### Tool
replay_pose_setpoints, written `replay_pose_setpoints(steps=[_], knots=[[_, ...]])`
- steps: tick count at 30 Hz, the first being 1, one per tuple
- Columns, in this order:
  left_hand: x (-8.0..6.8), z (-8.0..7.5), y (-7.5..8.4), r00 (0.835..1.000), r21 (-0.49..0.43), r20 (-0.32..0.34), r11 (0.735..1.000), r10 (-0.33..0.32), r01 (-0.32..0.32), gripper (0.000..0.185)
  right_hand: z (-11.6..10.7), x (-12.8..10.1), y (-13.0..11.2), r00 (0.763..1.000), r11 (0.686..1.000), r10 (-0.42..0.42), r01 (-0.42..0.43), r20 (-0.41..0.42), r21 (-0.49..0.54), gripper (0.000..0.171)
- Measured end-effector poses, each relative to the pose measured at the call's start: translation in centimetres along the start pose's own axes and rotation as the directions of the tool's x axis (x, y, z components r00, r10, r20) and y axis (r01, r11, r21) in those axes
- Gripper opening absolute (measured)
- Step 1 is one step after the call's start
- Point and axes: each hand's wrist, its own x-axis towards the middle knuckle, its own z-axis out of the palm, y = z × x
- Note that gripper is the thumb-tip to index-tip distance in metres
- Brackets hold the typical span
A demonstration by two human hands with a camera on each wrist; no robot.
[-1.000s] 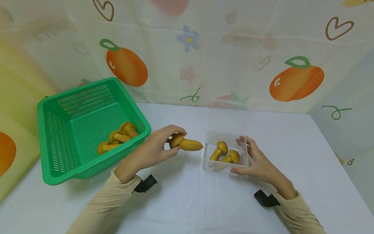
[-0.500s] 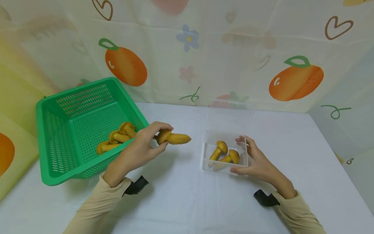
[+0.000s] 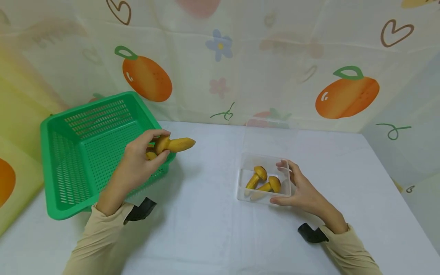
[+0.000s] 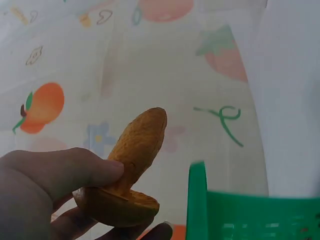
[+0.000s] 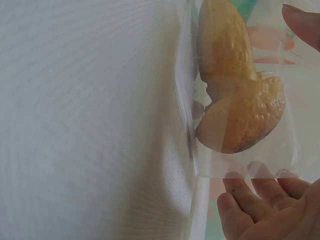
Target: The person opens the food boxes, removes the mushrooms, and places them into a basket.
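Observation:
My left hand [image 3: 160,148] pinches a yellow toy mushroom [image 3: 176,144] by its cap, stem pointing right, in the air over the near right corner of the green mesh basket [image 3: 86,104]. In the left wrist view the mushroom [image 4: 136,150] sits between thumb and fingers [image 4: 75,167], beside the basket rim [image 4: 197,200]. Another mushroom [image 3: 150,155] in the basket is mostly hidden by the hand. My right hand [image 3: 292,182] grips the right side of a clear plastic box [image 3: 240,183] on the table. The box holds two mushrooms [image 3: 257,176] [image 3: 273,184], one seen close through the wall [image 5: 235,105].
A white cloth covers the table [image 3: 213,229]. A backdrop printed with oranges [image 3: 347,93] and hearts hangs close behind, and a yellow panel [image 3: 13,114] stands left of the basket. The clear box's lid [image 3: 271,137] stands open at its far side.
My left hand has carried the mushroom leftward and away from the clear box, to above the basket's right rim. The right hand and the box have stayed still.

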Motion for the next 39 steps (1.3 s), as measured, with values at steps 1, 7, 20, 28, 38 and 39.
replay_pose_setpoints(steps=[1,7,20,28,38,39], knots=[[0.0,-0.3,-0.1,1.0,0.002,0.003,1.0,-0.02,0.02,0.042,0.0,0.0,0.0,1.0,1.0,0.0,0.0,-0.001,-0.001,0.106],[-0.2,-1.8,-0.8,0.996,0.032,0.0,0.996,-0.084,0.084,0.039,0.1,-0.1,0.2,1.0,1.0,0.006,-0.006,0.003,0.007,0.107],[-0.6,-3.9,-1.9,0.978,0.098,0.001,0.973,-0.209,0.208,0.037,0.1,0.0,0.3,1.0,1.0,0.02,-0.02,0.004,0.007,0.11],[-0.9,-4.6,-3.0,0.955,0.231,-0.009,0.929,-0.296,0.29,0.04,0.1,0.0,0.3,1.0,1.0,0.021,-0.021,0.004,0.009,0.109],[-1.0,-4.8,-3.4,0.928,0.307,0.034,0.887,-0.372,0.345,0.042,0.1,0.0,0.1,1.0,1.0,0.018,-0.018,0.003,-0.005,0.106],[-1.1,-4.9,-3.5,0.922,0.31,0.048,0.883,-0.384,0.352,0.042,0.1,0.0,0.1,1.0,1.0,0.017,-0.017,0.002,-0.006,0.106]])
